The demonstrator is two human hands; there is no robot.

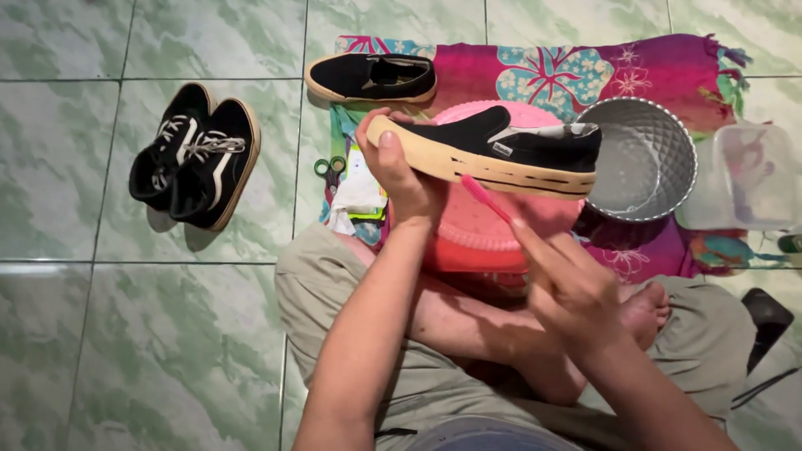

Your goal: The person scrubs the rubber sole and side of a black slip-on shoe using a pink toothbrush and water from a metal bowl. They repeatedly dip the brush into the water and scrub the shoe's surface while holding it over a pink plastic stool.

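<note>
My left hand [401, 171] grips the toe end of a black slip-on shoe [501, 146] with a tan rubber sole, held sideways over a pink plastic basin [480, 230]. My right hand [568, 284] holds a pink toothbrush [486, 198], its head against the shoe's tan sole edge. The matching slip-on shoe [372, 77] lies on the floor beyond, at the cloth's edge.
A pair of black lace-up sneakers [194, 154] sits on the green marble tiles at left. A silver metal bowl [643, 159] and a clear plastic container [752, 175] rest on a pink flowered cloth [585, 71]. Green-handled scissors [328, 171] and a rag lie by my knee.
</note>
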